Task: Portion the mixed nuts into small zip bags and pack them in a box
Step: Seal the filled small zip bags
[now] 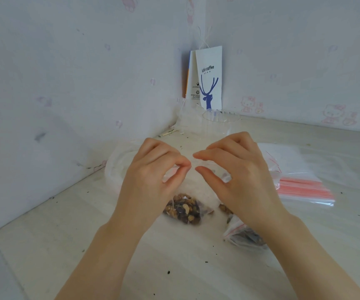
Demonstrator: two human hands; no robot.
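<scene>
A small clear zip bag (187, 191) hangs upright in front of me, its bottom filled with mixed nuts (184, 210). My left hand (153, 176) pinches the bag's top edge between thumb and fingers. My right hand (235, 172) is at the same top edge, thumb and forefinger slightly apart around it. A second filled zip bag (243, 234) with a red strip lies on the table under my right wrist, partly hidden. A stack of unused zip bags (300, 187) with red strips lies to the right.
A white plastic bag or bowl (118, 167) sits behind my left hand. A clear plastic cup (220, 122) stands at the back by the wall corner, next to a white paper coffee bag (210, 79). Crumbs dot the pale table (66, 234).
</scene>
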